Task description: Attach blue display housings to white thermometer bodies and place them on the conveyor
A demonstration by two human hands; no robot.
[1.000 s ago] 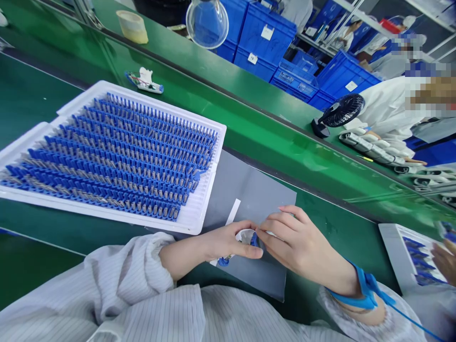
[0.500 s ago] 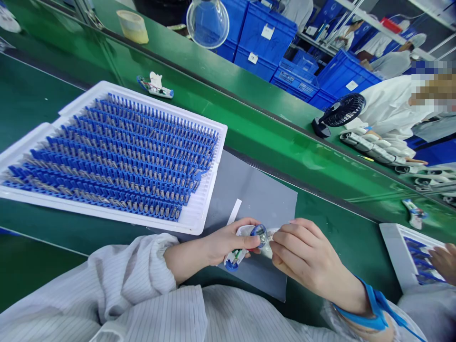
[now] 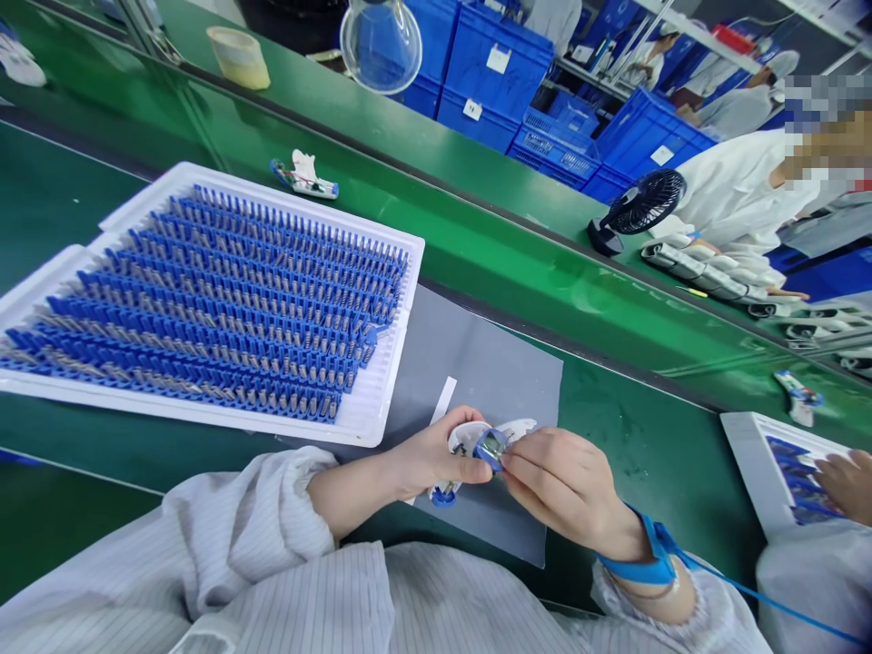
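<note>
My left hand [image 3: 440, 456] is closed around a white device housing [image 3: 458, 440] with small electronic parts inside and a blue end cap [image 3: 442, 498] at its lower end. At the housing's other end is a clear round piece with a blue rim [image 3: 490, 449], under my left thumb. My right hand [image 3: 569, 481] has its fingers pinched together at the edge of this clear piece; what lies between the fingertips is hidden. A blue wrist strap [image 3: 637, 554] with a cord circles my right wrist. Beneath both hands lies a grey mat [image 3: 514, 363].
To the left stands a white tray [image 3: 361, 427] holding rows of blue parts with metal springs. A white strip [image 3: 444, 400] is on the mat. Similar opened devices [image 3: 310, 177] lie beyond. A co-worker's hand [image 3: 848, 481] is over another tray [image 3: 746, 454] at right.
My right hand has moved slightly left, closer to my left hand, against the clear piece. The housing has turned a little, with its white upper part now showing behind the right fingers.
</note>
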